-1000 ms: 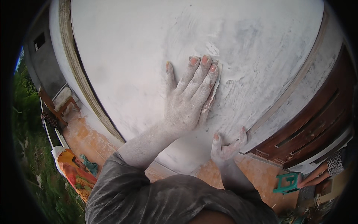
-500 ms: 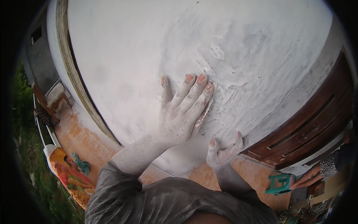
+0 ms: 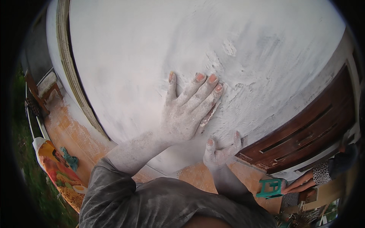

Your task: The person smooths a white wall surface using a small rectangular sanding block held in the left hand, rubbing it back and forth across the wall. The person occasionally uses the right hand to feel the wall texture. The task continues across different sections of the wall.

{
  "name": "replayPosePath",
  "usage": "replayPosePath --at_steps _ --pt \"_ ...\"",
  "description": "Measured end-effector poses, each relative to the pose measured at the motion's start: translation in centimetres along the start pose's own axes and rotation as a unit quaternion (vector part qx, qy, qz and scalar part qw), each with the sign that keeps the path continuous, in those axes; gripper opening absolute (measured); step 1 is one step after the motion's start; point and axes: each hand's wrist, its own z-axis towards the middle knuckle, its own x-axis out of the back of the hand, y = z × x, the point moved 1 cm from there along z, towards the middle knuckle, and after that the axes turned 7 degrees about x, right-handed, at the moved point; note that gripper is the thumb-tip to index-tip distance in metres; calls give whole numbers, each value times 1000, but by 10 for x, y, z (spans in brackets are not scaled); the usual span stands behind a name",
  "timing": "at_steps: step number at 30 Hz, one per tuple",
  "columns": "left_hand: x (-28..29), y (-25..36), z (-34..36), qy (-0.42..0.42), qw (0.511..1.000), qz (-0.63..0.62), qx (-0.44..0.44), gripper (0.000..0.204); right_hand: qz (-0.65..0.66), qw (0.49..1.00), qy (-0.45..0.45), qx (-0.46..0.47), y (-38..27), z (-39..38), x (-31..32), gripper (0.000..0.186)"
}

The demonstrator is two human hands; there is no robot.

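My left hand (image 3: 185, 110), coated in pale dust, lies over a thin, white-crusted pad (image 3: 210, 114) on the wall (image 3: 129, 57), fingers stretched flat and pointing up. The pad's edge shows along the right side of the fingers; the rest is hidden. Streaks and raised flakes of white paste (image 3: 229, 47) mark the wall above and right of it. My right hand (image 3: 220, 154) is lower right, close to the wall's lower part, thumb and index finger raised and apart, the other fingers mostly hidden; I see nothing clearly held in it.
A brown wooden door (image 3: 304, 129) stands right. A person's legs (image 3: 298, 184) reach beside a green plastic stool (image 3: 270, 188) at lower right. Left are a wooden chair (image 3: 45, 91), a railing with a printed banner (image 3: 57, 171) and teal cloth (image 3: 69, 159), orange floor tiles (image 3: 64, 125) and greenery.
My left hand and the pad have slid down the wall, away from the upper paste patch, since a second ago. My right hand keeps its spread shape. The view has shifted slightly.
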Motion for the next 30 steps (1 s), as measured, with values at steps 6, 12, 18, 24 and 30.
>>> replayPosePath --at_steps 6,12,18,24,30 --pt "-29 -16 31 56 997 -17 -43 70 -46 999 17 -8 -2 1 -3 78" --pt "-18 7 -87 -53 998 -14 21 60 13 1000 16 1 0 3 -2 80" --pt "-38 -26 -27 -9 1000 -7 16 60 -18 1000 12 -14 1 0 0 76" --pt "-18 -7 -61 -30 999 -21 13 77 -9 1000 5 3 3 1 -1 71" --pt "-32 -32 -74 -27 1000 -7 -4 79 -42 999 15 -12 -1 2 -2 77"
